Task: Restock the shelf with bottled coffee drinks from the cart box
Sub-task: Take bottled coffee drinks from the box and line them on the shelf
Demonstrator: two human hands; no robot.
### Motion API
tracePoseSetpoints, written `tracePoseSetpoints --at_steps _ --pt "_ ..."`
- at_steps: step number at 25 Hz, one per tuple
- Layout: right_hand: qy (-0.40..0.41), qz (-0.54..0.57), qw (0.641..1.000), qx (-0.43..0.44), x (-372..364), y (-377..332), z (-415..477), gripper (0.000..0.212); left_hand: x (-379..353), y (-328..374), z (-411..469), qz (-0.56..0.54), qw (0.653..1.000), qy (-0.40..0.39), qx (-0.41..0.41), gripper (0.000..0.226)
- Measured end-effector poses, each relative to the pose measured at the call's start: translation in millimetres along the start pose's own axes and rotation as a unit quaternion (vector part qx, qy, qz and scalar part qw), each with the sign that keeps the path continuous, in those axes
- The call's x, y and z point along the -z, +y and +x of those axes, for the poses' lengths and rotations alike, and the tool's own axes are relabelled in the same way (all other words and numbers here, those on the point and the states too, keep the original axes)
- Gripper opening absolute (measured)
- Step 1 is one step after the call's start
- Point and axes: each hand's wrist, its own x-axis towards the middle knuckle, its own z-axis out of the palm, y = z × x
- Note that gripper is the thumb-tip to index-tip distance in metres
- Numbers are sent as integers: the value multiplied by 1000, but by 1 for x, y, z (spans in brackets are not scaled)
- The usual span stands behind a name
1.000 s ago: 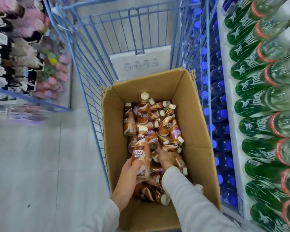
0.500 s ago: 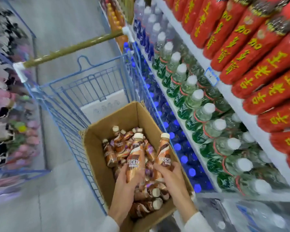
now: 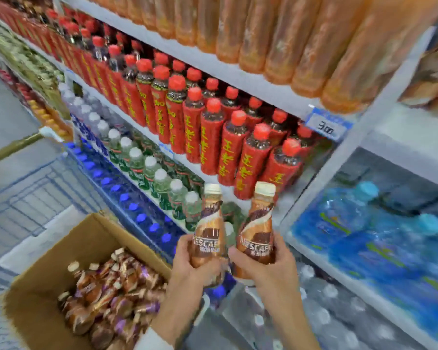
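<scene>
Two brown coffee bottles with cream caps are held upright, side by side, in front of the shelves. My left hand (image 3: 187, 271) grips the left coffee bottle (image 3: 209, 223) around its lower body. My right hand (image 3: 268, 271) grips the right coffee bottle (image 3: 258, 223) the same way. Both bottles are up near the shelf of red bottles (image 3: 210, 132). At the lower left stands the open cardboard box (image 3: 43, 263) in the cart, with several more coffee bottles (image 3: 111, 291) lying jumbled inside.
The shelving (image 3: 238, 74) carries orange bottles on top, red bottles below, then green bottles (image 3: 147, 168) and blue-capped bottles (image 3: 127, 195). Shrink-wrapped water packs (image 3: 369, 236) fill the bay to the right. The blue wire cart (image 3: 36, 195) stands left.
Both hands have lifted their bottles out of the box and up to the right, toward the shelves. The view has swung up from the cart to the shelving.
</scene>
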Motion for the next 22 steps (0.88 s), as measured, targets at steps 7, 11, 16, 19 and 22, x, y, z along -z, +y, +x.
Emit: tracePoseSetpoints --at_steps 7,11,16,19,22 --pt "86 45 985 141 147 -75 -32 44 -151 34 -33 16 991 -106 -80 72" --pt "122 44 975 182 210 -100 -43 38 -218 48 -49 17 980 -155 -125 71" --pt "163 58 968 181 250 -115 -52 40 -266 63 -58 16 972 -181 -147 76" --pt "196 56 958 200 264 -133 -45 43 -292 79 -48 35 966 -178 -185 66" --pt "235 23 942 239 278 -161 -26 53 -323 104 -29 58 949 -204 -232 65"
